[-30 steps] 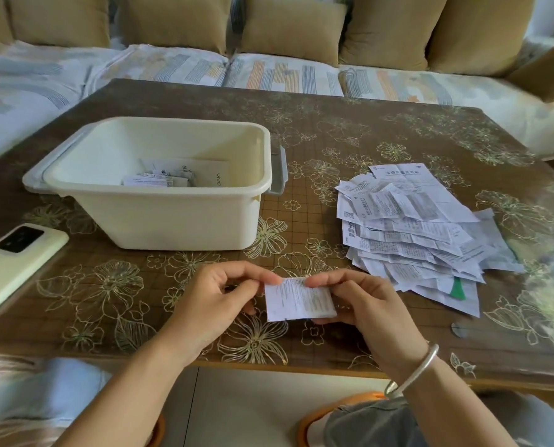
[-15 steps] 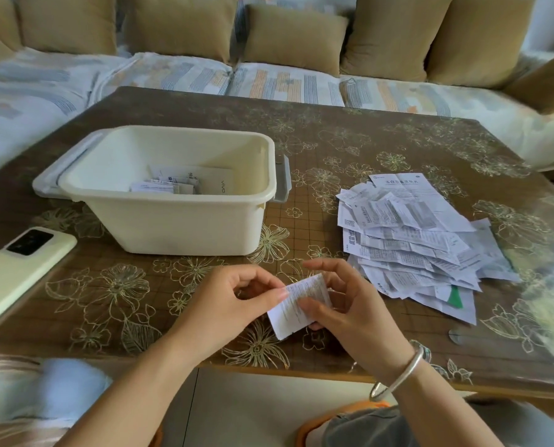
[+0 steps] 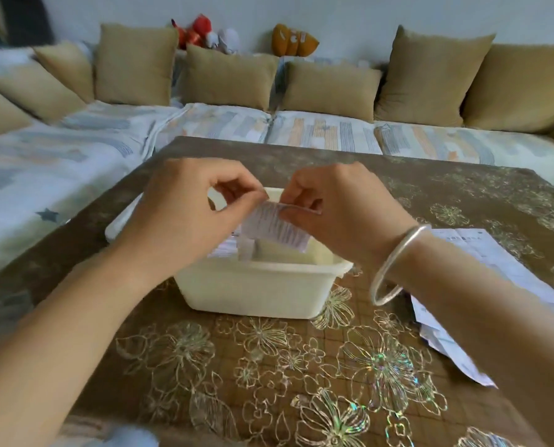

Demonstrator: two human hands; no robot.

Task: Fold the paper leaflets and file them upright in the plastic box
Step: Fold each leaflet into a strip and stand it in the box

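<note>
On table (image 3: 462, 201): plastic box (image 3: 256, 291) dead centre, reachable by both your hands. Unfolded pile (image 3: 482, 253) at 3 o'clock of box, by your right arm, likely handy for next pick. Your left hand (image 3: 188, 214) and right hand (image 3: 343, 211) above box, knuckles up, each pinching top edge of folded leaflet (image 3: 275, 227). It hangs upright over opening, probably lined up to drop beside filed leaflets (image 3: 227, 246).

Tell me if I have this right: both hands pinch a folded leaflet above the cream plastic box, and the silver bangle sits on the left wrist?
One thing is off: the silver bangle sits on the right wrist, not the left, as the head view shows. The rest stands: the left hand and the right hand pinch the folded leaflet above the cream plastic box.
</note>
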